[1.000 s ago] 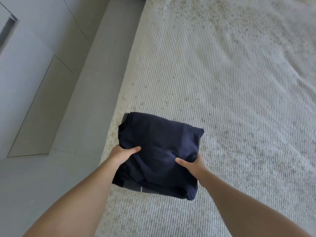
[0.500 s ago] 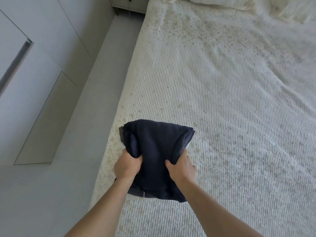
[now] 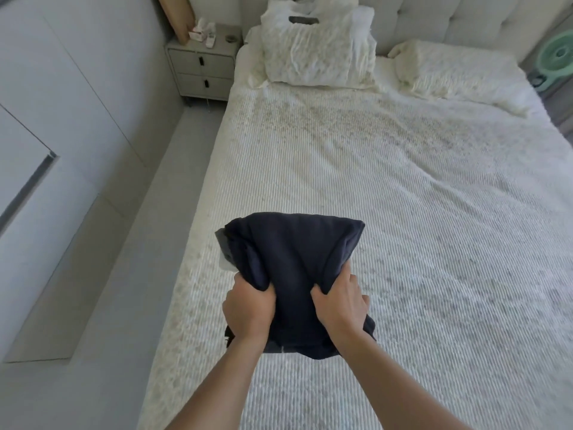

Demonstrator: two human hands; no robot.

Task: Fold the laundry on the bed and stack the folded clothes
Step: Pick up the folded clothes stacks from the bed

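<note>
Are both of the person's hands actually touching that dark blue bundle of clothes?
Touching. The head view shows the left hand and the right hand each gripping bunched fabric of the dark blue bundle, thumbs pressed into its top.

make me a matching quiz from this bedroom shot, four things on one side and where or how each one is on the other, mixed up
Things:
1. folded navy garment
2. nightstand
3. pillow
4. green fan

Places or states:
A. at the right edge, beside the headboard
B. gripped by the left hand and the right hand
C. on the floor left of the bed's head
D. propped against the headboard

Pairs: 1-B, 2-C, 3-D, 4-A
</note>
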